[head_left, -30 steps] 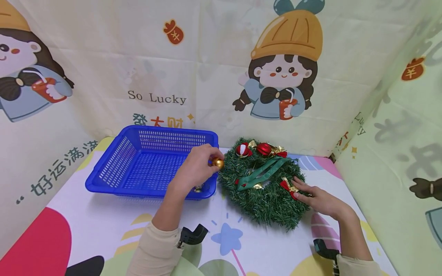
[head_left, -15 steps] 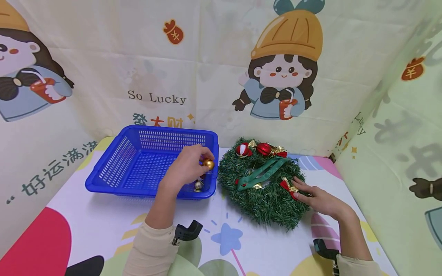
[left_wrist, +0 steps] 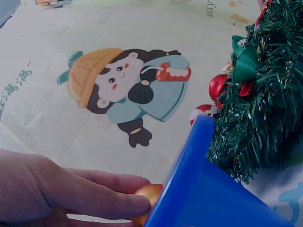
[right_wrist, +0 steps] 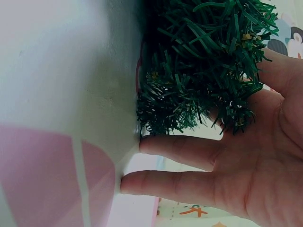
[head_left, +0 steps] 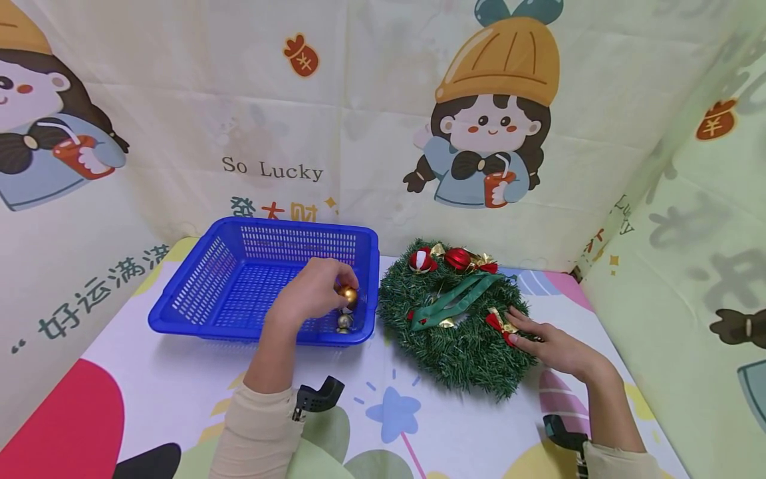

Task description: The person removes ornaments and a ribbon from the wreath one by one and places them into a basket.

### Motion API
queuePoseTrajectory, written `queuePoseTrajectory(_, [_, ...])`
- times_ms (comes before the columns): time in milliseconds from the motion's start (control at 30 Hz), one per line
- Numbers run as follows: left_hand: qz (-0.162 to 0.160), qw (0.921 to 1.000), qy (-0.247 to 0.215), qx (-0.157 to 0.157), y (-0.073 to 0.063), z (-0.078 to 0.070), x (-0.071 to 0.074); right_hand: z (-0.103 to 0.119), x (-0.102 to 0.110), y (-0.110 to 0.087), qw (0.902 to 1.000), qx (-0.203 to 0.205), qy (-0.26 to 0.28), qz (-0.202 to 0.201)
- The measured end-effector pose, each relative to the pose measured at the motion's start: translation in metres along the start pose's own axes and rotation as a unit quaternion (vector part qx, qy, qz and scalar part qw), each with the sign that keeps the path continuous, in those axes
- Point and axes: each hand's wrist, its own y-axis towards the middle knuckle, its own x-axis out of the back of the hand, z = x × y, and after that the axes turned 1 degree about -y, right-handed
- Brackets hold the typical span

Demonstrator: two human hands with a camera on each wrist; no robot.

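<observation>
My left hand [head_left: 311,287] pinches a gold Christmas ball [head_left: 348,297] between thumb and fingers, inside the right end of the blue basket [head_left: 263,334]. Just below the ball lies a small silvery ornament [head_left: 344,322] in the basket. In the left wrist view the gold ball [left_wrist: 147,201] is partly hidden by the basket wall [left_wrist: 213,194]. My right hand [head_left: 559,346] rests on the right edge of a green wreath [head_left: 467,359], fingers spread, by a red and gold bow [head_left: 499,326]. Two of its fingertips touch the tabletop in the right wrist view.
The wreath carries a red ball [head_left: 457,259], a red and white ball [head_left: 422,260] and a green ribbon [head_left: 455,303]. It lies right of the basket on a patterned tablecloth [head_left: 197,399]. Printed cloth walls [head_left: 371,120] stand behind and at the sides.
My left hand has moved left and down into the basket with the gold ball, away from the wreath. The silvery ornament has come into fuller view. My right hand has stayed in place.
</observation>
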Motion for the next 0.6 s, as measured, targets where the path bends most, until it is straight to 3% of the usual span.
queuePoseTrajectory(333, [0.076, 0.9962, 0.025, 0.034, -0.0015, 0.0070, 0.0014, -0.0013, -0.0009, 0.0000, 1.0000, 0.005, 0.003, 0.001])
queuePoseTrajectory(600, [0.105, 0.9911, 0.034, 0.075, -0.0012, 0.0098, -0.0015, -0.0004, -0.0001, 0.0000, 1.0000, 0.010, 0.002, -0.001])
